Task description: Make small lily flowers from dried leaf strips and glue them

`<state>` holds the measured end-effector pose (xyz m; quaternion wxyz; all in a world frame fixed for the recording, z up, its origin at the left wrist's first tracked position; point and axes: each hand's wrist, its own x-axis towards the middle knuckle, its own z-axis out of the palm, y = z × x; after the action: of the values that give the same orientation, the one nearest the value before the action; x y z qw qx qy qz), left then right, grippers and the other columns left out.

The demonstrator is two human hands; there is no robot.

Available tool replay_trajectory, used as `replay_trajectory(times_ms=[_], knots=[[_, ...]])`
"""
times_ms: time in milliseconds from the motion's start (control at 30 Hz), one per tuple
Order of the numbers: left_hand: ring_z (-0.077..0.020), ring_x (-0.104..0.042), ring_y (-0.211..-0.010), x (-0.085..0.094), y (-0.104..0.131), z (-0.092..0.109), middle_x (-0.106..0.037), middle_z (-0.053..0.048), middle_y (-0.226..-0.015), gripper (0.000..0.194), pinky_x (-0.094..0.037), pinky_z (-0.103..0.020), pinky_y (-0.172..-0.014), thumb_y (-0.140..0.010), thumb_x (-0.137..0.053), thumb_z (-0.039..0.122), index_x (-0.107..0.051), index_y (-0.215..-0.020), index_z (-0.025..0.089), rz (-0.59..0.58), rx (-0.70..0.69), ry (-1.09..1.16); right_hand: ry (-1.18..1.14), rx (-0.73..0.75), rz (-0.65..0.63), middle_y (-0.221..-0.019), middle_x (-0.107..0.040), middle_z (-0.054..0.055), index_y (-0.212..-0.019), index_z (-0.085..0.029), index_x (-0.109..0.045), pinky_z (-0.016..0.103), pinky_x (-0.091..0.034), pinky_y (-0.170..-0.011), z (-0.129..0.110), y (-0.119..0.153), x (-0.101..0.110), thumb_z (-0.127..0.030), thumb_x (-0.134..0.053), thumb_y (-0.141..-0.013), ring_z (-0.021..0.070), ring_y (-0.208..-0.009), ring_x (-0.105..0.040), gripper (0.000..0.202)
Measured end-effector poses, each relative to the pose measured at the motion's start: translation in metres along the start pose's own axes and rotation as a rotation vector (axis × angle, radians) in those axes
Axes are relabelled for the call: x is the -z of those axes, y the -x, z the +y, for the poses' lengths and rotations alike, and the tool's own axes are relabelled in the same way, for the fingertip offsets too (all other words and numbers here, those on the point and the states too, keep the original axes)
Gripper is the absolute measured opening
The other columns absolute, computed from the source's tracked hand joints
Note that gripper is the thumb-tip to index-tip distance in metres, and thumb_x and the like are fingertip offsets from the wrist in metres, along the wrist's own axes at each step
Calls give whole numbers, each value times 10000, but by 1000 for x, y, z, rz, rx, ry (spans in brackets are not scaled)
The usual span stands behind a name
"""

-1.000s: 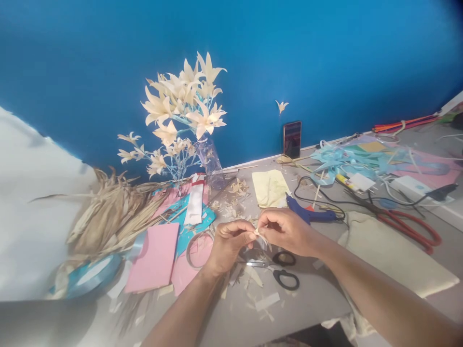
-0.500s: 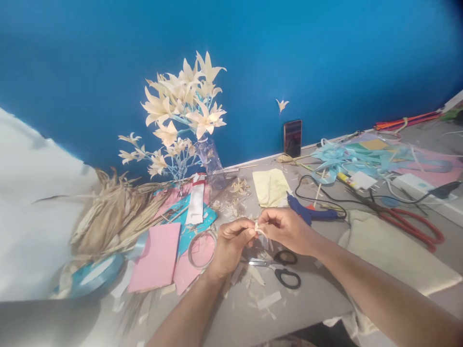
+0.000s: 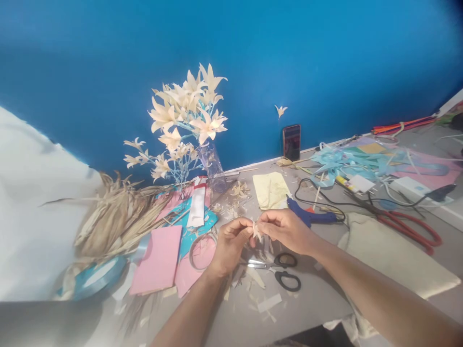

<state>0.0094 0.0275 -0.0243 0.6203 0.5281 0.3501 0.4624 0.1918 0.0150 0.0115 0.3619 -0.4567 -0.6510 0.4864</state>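
Between my two hands is a small cream flower (image 3: 256, 232) with narrow pointed petals, like corn husk. My left hand (image 3: 233, 239) pinches it from the left, thumb against fingers. From the right, the thumb and fingers of my right hand (image 3: 284, 230) are closed on it as well. My fingertips partly cover the flower. Just below the hands lie scissors (image 3: 287, 279) with black handles, among cream scraps on the grey table. A blue glue gun (image 3: 300, 212) rests right behind my right hand, close to a pale yellow cloth (image 3: 270, 190).
Cream flowers (image 3: 184, 103) stand in a clear bottle (image 3: 213, 166) against the blue wall. Dried husks (image 3: 112, 217), pink sheets (image 3: 157, 258), a tape roll (image 3: 193, 251) and blue ribbon (image 3: 96, 278) lie left. A phone (image 3: 291, 142), red-handled shears (image 3: 415, 229) and cables are on the right.
The flower between my fingers has been turned, so its petals now point downward and show more. The whole view has shifted slightly; both hands stay at nearly the same spot.
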Motion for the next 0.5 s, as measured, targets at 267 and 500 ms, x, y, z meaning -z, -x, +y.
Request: replay_trajectory(times_ms=[267,500], knots=[[-81,-494,-465,1,-4,-7,-549,52,-508,151,-370,-191,-491,-751,-756,244,-625,-735,169,139,73,203,138,111,123,-714,-620,-12,-908,-180,-666,218,-374,-537,-3,4,-1,-268,-591,-845,108,-576,-491,131],[-94,-504,-487,-1,-2,-9,-570,41,-519,150,-403,-216,-542,-747,-747,236,-616,-789,175,39,102,304,277,134,77,-698,-653,-20,-817,-198,-669,220,-350,-528,1,2,-3,-210,-563,-848,111,-570,-496,111]])
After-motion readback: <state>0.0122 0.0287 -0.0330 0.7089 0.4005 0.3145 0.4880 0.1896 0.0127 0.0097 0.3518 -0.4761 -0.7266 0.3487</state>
